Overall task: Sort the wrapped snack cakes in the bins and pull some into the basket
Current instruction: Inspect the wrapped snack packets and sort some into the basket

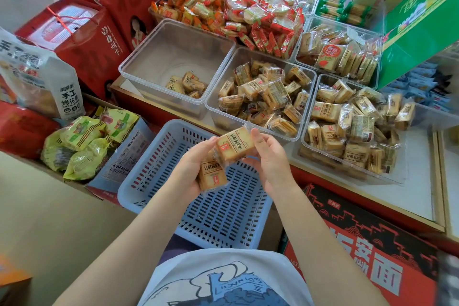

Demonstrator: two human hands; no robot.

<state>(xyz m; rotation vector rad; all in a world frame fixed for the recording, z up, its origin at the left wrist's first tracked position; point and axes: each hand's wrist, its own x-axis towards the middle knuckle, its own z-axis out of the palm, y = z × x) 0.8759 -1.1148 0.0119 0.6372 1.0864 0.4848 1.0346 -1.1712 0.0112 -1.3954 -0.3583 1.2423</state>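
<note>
Above a pale blue slotted basket (154,171), which has nothing in it, both my hands hold wrapped tan snack cakes. My left hand (191,169) grips a small stack of them, the lowest cake (212,176) facing me. My right hand (269,156) pinches the top cake (234,146) by its right end. Behind the basket stand clear plastic bins: the left bin (149,57) holds only a few cakes in its near right corner, the middle bin (223,82) and the right bin (310,131) are piled with the same cakes.
Further bins behind hold red and orange wrapped snacks (260,17) and larger toast packs (332,54). Red gift boxes (82,40) stand at the left, green snack bags (82,141) sit in a carton beside the basket, and a green box (422,27) leans at the right.
</note>
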